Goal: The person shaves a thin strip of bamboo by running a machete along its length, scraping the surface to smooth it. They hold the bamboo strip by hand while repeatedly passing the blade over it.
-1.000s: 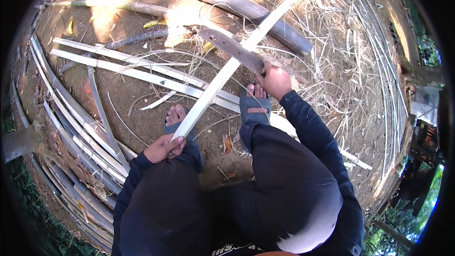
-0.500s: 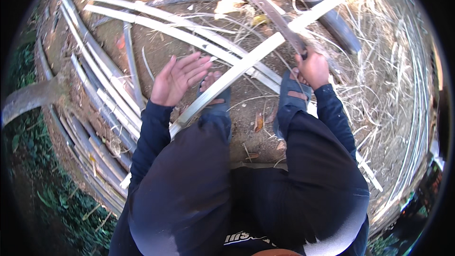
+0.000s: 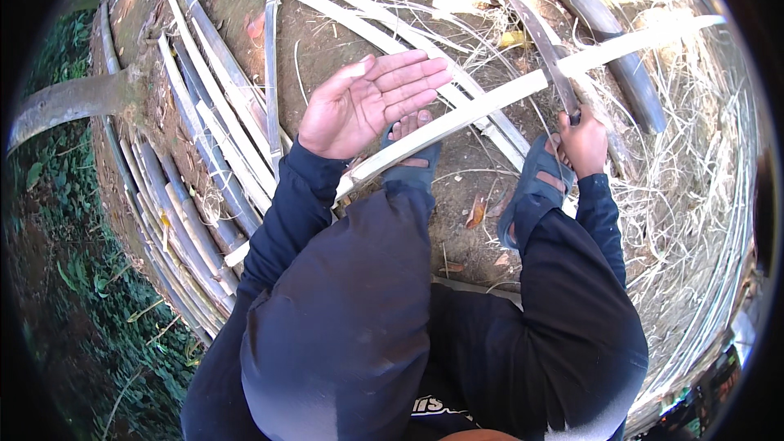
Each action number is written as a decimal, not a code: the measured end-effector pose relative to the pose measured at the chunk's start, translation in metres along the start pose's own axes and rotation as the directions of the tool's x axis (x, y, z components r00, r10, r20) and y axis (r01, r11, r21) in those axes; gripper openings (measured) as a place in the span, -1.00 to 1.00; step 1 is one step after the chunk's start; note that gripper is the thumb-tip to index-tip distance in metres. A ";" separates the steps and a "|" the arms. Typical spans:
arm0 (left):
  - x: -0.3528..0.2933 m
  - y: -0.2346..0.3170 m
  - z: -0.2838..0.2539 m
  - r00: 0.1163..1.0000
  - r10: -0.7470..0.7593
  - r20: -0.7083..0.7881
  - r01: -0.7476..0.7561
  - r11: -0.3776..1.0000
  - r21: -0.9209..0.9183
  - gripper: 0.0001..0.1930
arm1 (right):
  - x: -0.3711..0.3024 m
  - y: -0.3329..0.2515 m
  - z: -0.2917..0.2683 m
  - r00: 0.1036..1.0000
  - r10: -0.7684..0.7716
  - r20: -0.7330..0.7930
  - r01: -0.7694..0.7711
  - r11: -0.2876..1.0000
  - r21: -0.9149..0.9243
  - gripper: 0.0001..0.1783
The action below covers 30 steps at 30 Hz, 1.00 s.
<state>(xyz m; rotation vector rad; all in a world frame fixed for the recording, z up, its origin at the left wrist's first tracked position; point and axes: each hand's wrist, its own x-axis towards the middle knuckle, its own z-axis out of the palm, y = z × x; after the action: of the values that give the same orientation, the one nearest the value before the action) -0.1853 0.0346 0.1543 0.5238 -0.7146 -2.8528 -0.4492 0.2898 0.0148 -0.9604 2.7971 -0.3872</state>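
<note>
Left hand [image 3: 367,102] now lifted, palm flat; right hand [image 3: 584,143] grips curved blade [image 3: 543,45]

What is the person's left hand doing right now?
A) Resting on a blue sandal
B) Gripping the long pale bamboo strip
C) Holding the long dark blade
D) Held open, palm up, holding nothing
D: the left hand is spread flat with its palm showing, above the long pale split bamboo strip and holding nothing, while the right hand holds the long dark blade.
</note>
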 end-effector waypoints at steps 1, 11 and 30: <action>0.000 0.000 0.003 1.000 0.003 0.005 -0.003 1.000 0.009 -0.41 | 0.000 0.001 0.001 1.000 -0.003 -0.003 0.003 1.000 0.003 -0.65; -0.007 0.002 0.030 0.998 0.068 0.013 -0.069 0.962 0.265 -0.51 | 0.000 0.001 0.012 0.999 -0.018 -0.027 0.018 1.000 -0.012 -0.64; 0.026 -0.118 -0.103 0.930 0.275 -0.244 0.327 -0.319 0.889 -0.58 | 0.006 0.003 -0.011 0.972 -0.178 0.154 0.196 0.974 -0.113 -0.61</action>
<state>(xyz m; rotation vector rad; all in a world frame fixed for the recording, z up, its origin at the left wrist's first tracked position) -0.1788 0.0881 0.0048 1.1297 -2.9313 -1.0004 -0.4575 0.2904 0.0239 -1.2339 2.6370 -0.1555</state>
